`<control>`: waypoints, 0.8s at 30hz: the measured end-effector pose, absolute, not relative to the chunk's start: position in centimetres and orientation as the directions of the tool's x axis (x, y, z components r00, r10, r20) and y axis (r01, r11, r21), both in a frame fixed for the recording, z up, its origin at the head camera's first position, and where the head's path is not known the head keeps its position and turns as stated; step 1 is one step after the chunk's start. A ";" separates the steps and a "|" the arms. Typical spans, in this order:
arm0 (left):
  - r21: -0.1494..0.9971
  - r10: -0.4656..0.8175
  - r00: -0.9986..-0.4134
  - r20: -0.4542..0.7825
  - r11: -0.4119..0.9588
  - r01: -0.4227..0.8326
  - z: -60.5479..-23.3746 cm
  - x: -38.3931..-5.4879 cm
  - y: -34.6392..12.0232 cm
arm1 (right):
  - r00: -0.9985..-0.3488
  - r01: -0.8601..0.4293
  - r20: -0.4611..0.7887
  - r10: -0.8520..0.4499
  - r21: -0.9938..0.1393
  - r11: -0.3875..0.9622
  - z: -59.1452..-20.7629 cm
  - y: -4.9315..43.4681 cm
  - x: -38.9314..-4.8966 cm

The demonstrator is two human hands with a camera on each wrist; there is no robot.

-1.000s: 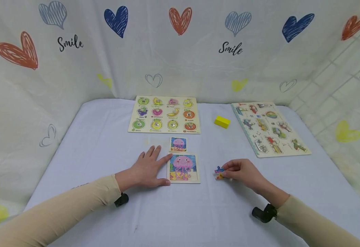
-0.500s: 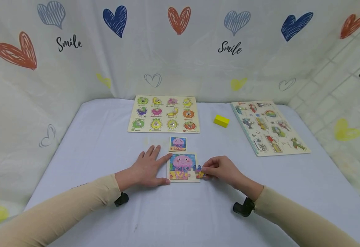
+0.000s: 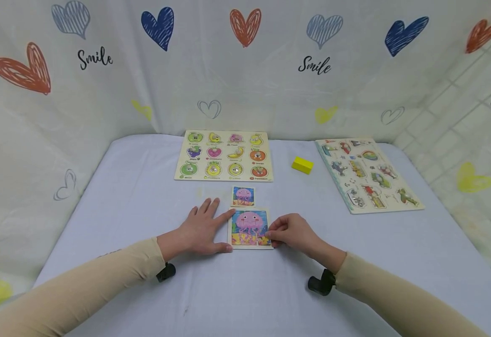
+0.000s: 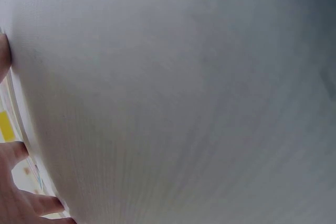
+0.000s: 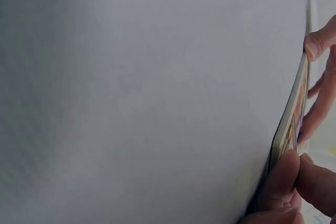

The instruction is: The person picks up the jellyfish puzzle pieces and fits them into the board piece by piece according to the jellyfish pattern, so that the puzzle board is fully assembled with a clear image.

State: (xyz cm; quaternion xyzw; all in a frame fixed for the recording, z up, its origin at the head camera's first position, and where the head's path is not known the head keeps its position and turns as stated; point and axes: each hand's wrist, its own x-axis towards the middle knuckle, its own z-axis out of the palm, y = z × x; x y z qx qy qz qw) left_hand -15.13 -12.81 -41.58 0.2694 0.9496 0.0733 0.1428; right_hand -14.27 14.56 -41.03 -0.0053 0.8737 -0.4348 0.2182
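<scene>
In the head view, a square jellyfish jigsaw puzzle (image 3: 249, 222) in a pale tray lies on the white-covered table. My left hand (image 3: 201, 229) rests on the cloth with fingers spread, its thumb and index fingertips at the tray's left edge. At the tray's right edge is my right hand (image 3: 293, 233); thumb and fingers pinch the puzzle piece (image 3: 264, 240) at the lower right corner, partly covering it. That corner now looks filled, though whether the piece lies flush I cannot tell. A small jellyfish picture card (image 3: 243, 196) lies just above the tray.
Behind the card lies a fruit puzzle board (image 3: 224, 156). To its right are a yellow block (image 3: 302, 165) and another picture board (image 3: 369, 176) set at an angle. A curtain with printed hearts (image 3: 245, 84) hangs behind the table.
My right hand has carried the puzzle piece leftward from the cloth to the gap in the jigsaw's lower right corner. The left hand has stayed in place.
</scene>
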 end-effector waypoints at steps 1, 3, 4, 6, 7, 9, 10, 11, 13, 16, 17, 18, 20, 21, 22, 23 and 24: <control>0.217 0.533 -0.814 -0.230 0.844 0.491 -41.6 -15.1 -12.8 | -0.906 0.182 -0.377 -0.195 -0.760 0.624 -41.0 14.5 -14.3; 0.217 0.534 -0.814 -0.228 0.843 0.492 -41.6 -15.2 -12.8 | -0.906 0.181 -0.377 -0.190 -0.753 0.633 -40.9 14.3 -14.3; 0.216 0.534 -0.814 -0.227 0.843 0.493 -41.6 -15.2 -12.8 | -0.907 0.181 -0.378 -0.188 -0.749 0.637 -40.8 14.2 -14.3; 0.214 0.534 -0.815 -0.226 0.843 0.494 -41.6 -15.2 -12.8 | -0.908 0.179 -0.378 -0.180 -0.739 0.650 -40.7 14.0 -14.3; 0.212 0.535 -0.815 -0.225 0.843 0.495 -41.7 -15.2 -12.8 | -0.909 0.176 -0.378 -0.178 -0.733 0.657 -40.6 13.9 -14.3; 0.213 0.536 -0.814 -0.223 0.842 0.495 -41.7 -15.2 -12.8 | -0.910 0.166 -0.375 -0.176 -0.719 0.675 -40.6 13.8 -14.4; 0.213 0.536 -0.815 -0.222 0.842 0.495 -41.7 -15.2 -12.8 | -0.911 0.166 -0.376 -0.171 -0.712 0.682 -40.6 13.7 -14.4; 0.213 0.536 -0.815 -0.221 0.842 0.496 -41.8 -15.2 -12.9 | -0.911 0.164 -0.376 -0.168 -0.705 0.690 -40.5 13.6 -14.4; 0.214 0.536 -0.815 -0.220 0.841 0.496 -41.8 -15.2 -12.9 | -0.911 0.161 -0.378 -0.166 -0.695 0.701 -40.5 13.5 -14.5; 0.214 0.537 -0.815 -0.219 0.841 0.497 -41.7 -15.2 -12.9 | -0.909 0.158 -0.382 -0.169 -0.688 0.708 -40.4 13.5 -14.5; 0.213 0.537 -0.814 -0.219 0.841 0.498 -41.7 -15.2 -12.9 | -0.908 0.155 -0.382 -0.171 -0.687 0.710 -40.4 13.5 -14.5; 0.212 0.537 -0.814 -0.221 0.841 0.497 -41.7 -15.1 -12.9 | -0.908 0.151 -0.380 -0.174 -0.685 0.713 -40.4 13.5 -14.5; 0.214 0.536 -0.814 -0.223 0.842 0.496 -41.7 -15.1 -12.8 | -0.909 0.142 -0.377 -0.178 -0.682 0.718 -40.4 13.5 -14.6; 0.215 0.535 -0.814 -0.225 0.842 0.494 -41.7 -15.1 -12.8 | -0.910 0.137 -0.374 -0.179 -0.679 0.721 -40.3 13.5 -14.6; 0.214 0.535 -0.814 -0.226 0.843 0.494 -41.6 -15.1 -12.8 | -0.911 0.131 -0.371 -0.181 -0.676 0.725 -40.4 13.6 -14.6; 0.215 0.534 -0.814 -0.228 0.843 0.493 -41.6 -15.1 -12.8 | -0.912 0.126 -0.368 -0.182 -0.673 0.729 -40.4 13.5 -14.6; 0.216 0.533 -0.814 -0.229 0.844 0.492 -41.6 -15.1 -12.8 | -0.913 0.120 -0.364 -0.184 -0.670 0.733 -40.4 13.6 -14.6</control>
